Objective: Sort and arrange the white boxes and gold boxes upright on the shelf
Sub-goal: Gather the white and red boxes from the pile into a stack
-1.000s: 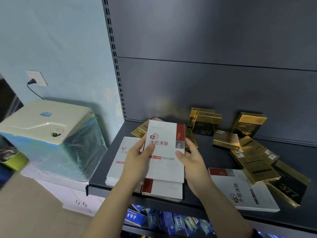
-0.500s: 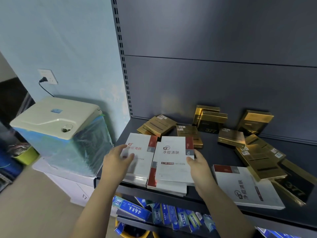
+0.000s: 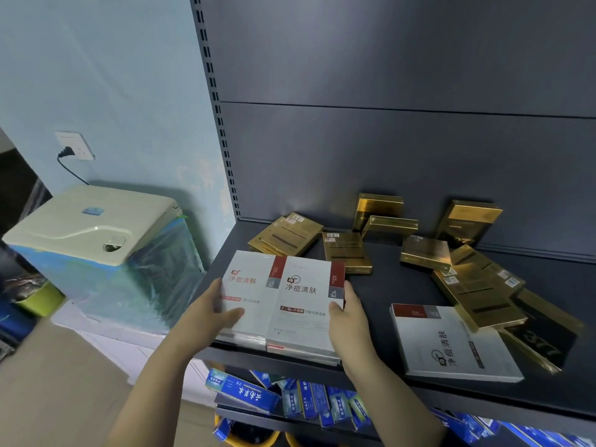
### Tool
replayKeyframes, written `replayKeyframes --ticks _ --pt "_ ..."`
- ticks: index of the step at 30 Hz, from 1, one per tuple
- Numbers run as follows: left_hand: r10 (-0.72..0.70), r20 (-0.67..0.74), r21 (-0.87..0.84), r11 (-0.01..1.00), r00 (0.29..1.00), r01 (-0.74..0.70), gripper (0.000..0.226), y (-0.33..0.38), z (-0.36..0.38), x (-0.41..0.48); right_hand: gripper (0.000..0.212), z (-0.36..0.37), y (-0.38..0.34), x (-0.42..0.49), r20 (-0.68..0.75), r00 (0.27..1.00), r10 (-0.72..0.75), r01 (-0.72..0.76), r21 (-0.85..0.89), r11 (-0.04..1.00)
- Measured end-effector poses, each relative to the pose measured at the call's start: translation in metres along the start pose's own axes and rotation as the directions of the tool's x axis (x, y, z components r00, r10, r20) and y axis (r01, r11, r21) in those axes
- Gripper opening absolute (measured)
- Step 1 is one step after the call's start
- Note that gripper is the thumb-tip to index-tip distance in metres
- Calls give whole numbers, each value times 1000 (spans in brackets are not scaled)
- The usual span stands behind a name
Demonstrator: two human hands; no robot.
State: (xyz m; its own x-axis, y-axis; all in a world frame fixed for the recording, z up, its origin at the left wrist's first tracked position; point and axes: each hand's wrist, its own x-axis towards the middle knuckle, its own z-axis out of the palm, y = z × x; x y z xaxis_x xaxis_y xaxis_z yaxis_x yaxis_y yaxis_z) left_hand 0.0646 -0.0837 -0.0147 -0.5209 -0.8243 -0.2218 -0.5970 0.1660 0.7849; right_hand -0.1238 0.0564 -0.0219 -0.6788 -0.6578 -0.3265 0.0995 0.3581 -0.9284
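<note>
Two stacks of flat white cardboard boxes (image 3: 280, 301) lie side by side at the front left of the dark grey metal shelf (image 3: 387, 285); left hand (image 3: 206, 314) clasps the left stack's edge, right hand (image 3: 346, 321) the right stack's, thumbs on top. Shiny gold boxes (image 3: 346, 251) lie scattered behind, some upright; another white box (image 3: 451, 343) lies flat, right

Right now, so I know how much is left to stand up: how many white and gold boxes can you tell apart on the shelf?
White boxes: 3 in plain sight, with more stacked under the left two
Gold boxes: 10, some overlapping
Total: at least 13
</note>
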Motion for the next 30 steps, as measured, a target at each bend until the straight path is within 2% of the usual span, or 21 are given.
replayKeyframes --ticks 2,4,5,8,14,18,21,23,27,30 --pt "73 -133 122 991 988 -57 42 13 10 3 48 -4 0 1 19 1000 21 -21 23 1000" --pt "202 -293 277 953 934 -120 54 33 26 4 53 -11 -2 1 28 998 51 -53 76 996" --pt "268 -327 334 930 906 -154 55 46 35 2 58 -17 -3 1 13 998 62 -63 103 993" --pt "416 -231 353 878 879 -323 49 81 66 -5 56 -39 -4 1 -73 996 49 -43 84 996" --pt "493 28 236 842 870 -485 50 133 132 -20 48 -86 5 -6 -209 978 -4 12 40 999" --pt "435 205 30 892 877 -450 49 158 174 -26 44 -119 9 -17 -288 957 -34 31 -13 999" --pt "265 332 -121 964 905 -238 48 163 203 -22 37 -143 17 -26 -383 923 -21 4 -45 999" --pt "150 346 -88 988 926 -127 50 162 218 -20 39 -159 22 -33 -448 894 4 -42 -75 996" --pt "65 302 123 987 951 -106 55 162 234 -27 41 -188 33 -46 -534 844 55 -163 -157 974" --pt "47 319 63 996 947 -70 49 167 238 -31 44 -193 39 -47 -489 866 105 -197 -141 970"
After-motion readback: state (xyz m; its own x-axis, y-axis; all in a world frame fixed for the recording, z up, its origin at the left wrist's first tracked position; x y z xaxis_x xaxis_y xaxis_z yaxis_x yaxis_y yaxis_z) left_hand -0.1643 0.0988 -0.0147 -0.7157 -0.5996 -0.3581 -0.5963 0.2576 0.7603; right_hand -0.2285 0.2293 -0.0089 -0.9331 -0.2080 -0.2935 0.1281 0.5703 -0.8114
